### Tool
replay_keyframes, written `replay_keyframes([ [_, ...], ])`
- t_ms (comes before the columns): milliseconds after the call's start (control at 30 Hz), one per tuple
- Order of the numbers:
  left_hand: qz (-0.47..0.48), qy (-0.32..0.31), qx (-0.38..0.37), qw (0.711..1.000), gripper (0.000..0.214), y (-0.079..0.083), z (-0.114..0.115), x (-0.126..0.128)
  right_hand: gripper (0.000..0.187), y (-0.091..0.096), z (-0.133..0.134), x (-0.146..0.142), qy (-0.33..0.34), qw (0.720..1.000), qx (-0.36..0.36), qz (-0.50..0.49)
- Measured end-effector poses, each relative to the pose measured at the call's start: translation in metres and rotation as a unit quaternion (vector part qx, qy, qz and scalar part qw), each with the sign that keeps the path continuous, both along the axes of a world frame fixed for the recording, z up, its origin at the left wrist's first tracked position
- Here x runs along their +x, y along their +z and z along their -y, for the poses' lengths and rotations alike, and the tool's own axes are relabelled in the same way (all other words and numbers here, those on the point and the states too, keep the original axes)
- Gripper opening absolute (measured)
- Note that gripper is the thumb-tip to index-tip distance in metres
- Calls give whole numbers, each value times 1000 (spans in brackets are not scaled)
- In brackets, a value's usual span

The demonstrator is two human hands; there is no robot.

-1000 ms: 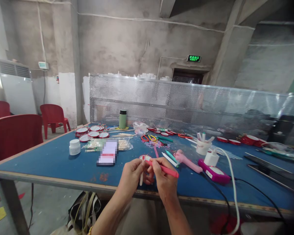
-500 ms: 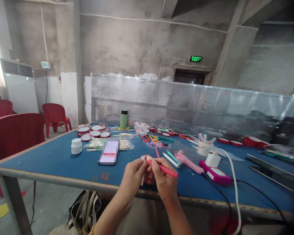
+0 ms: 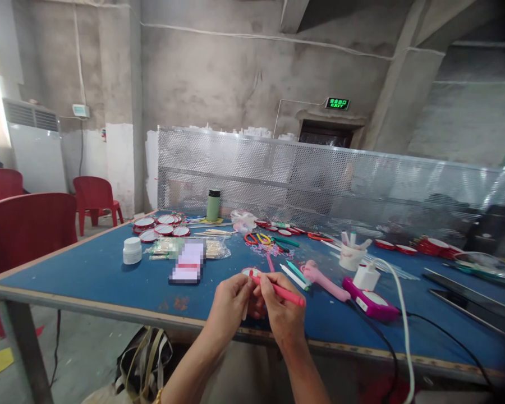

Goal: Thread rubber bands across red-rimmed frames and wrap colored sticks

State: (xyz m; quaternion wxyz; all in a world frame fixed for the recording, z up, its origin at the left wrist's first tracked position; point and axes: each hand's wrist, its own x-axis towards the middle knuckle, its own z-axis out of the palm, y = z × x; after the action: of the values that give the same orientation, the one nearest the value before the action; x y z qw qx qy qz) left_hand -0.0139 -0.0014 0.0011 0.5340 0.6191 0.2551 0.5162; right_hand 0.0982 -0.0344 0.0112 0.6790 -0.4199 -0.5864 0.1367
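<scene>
My left hand (image 3: 230,303) is closed around the wooden stick of a small round red-rimmed drum (image 3: 247,272), holding it above the near edge of the blue table (image 3: 88,275). My right hand (image 3: 283,312) pinches a pink pen (image 3: 283,290) whose tip touches the drum's white face. The two hands are close together, fingers almost touching.
On the table lie a phone (image 3: 187,264), a white jar (image 3: 132,251), bagged wooden sticks (image 3: 214,248), several red-rimmed drums (image 3: 160,225), a green bottle (image 3: 212,205), scissors, pens, a pink tool (image 3: 324,280), a magenta device (image 3: 372,303) with cables. Red chairs (image 3: 25,230) stand left; a bag (image 3: 141,359) sits below.
Both hands keep their hold and stay in nearly the same place. The view has shifted slightly to the left.
</scene>
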Motion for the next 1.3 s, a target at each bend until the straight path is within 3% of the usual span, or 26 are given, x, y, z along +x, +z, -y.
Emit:
replay_keyframes([
  [533,-14,15,19,1000,40,-3,-3,0,25,-1,-2,0,-5,1000,-1,2],
  [833,-1,-3,-9,1000,41,1,1,0,27,-1,-2,0,12,999,4,-36],
  [1300,-12,20,9,1000,39,-1,0,0,24,0,-2,0,-22,999,25,35],
])
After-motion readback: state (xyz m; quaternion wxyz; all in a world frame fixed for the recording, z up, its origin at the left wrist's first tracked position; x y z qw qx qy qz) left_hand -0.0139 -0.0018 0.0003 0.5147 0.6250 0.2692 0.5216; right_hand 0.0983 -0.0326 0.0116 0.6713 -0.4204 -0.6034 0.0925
